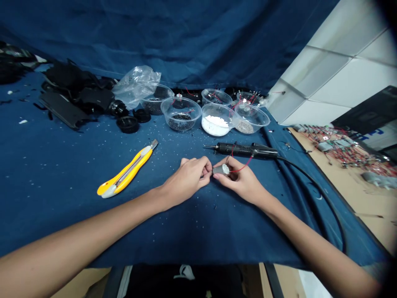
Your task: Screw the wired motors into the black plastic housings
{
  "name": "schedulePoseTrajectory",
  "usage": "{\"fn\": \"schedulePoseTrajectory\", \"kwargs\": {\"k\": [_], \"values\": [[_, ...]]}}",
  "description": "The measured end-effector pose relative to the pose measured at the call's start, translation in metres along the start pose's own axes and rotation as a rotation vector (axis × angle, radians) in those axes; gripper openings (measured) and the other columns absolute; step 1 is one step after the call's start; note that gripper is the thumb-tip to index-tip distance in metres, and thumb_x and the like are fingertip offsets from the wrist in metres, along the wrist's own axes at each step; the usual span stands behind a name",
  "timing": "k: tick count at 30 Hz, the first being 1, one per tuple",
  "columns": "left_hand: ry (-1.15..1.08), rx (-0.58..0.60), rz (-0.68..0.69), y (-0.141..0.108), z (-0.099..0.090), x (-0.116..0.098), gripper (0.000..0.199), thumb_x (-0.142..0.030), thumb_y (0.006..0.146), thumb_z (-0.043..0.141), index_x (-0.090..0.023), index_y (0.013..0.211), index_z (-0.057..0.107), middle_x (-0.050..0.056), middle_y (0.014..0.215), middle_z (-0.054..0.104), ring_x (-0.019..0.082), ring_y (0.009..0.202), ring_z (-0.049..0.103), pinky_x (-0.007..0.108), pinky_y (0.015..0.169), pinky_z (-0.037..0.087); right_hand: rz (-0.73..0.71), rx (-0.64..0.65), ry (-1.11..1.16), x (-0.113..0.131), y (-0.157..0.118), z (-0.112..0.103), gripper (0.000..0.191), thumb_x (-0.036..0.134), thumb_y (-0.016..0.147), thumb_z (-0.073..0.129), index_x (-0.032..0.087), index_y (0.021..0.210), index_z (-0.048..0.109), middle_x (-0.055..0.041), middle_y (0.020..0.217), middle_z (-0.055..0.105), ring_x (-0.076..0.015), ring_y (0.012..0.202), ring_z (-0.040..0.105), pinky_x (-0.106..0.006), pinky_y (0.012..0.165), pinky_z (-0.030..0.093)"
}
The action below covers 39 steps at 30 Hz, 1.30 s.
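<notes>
My right hand (240, 178) grips a small grey motor (219, 169) with a whitish end and thin red and dark wires, held between thumb and fingers. Against the motor's other end, my left hand (195, 176) is closed in a pinch; what its fingertips hold, if anything, is too small to make out. Just beyond my hands lies a black electric screwdriver (245, 150), its bit facing left and its cable running off to the right. A yellow utility knife (127, 171) rests on the blue cloth to the left of my left hand.
Several clear plastic bowls (181, 109) stand at the back, holding small dark parts, white pieces and wired parts. Black plastic parts (68, 97) and a clear plastic bag (136, 85) lie at the back left. On cardboard at the right are many wired motors (344, 145).
</notes>
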State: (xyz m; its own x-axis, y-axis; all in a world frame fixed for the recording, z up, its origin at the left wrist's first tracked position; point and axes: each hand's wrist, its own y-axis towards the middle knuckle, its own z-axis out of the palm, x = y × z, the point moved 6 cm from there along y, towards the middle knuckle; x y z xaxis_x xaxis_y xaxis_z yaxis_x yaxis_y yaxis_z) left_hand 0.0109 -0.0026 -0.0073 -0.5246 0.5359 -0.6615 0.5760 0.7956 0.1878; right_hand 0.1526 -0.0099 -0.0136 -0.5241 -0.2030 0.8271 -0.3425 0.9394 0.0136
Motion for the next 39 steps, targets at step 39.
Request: {"fn": "schedulePoseTrajectory", "kwargs": {"k": [39], "values": [[0.261,0.003,0.037,0.002,0.008,0.008,0.011,-0.02,0.095,0.046,-0.014,0.089,0.051,0.005,0.09,0.055,0.02,0.086,0.046,0.033,0.073,0.031,-0.085,0.011,-0.166,0.009,0.022,0.001,0.033,0.044,0.084,0.061,0.019,0.071,0.044,0.0044,0.05,0.055,-0.0097,0.046,0.053,-0.021,0.051,0.037]]}}
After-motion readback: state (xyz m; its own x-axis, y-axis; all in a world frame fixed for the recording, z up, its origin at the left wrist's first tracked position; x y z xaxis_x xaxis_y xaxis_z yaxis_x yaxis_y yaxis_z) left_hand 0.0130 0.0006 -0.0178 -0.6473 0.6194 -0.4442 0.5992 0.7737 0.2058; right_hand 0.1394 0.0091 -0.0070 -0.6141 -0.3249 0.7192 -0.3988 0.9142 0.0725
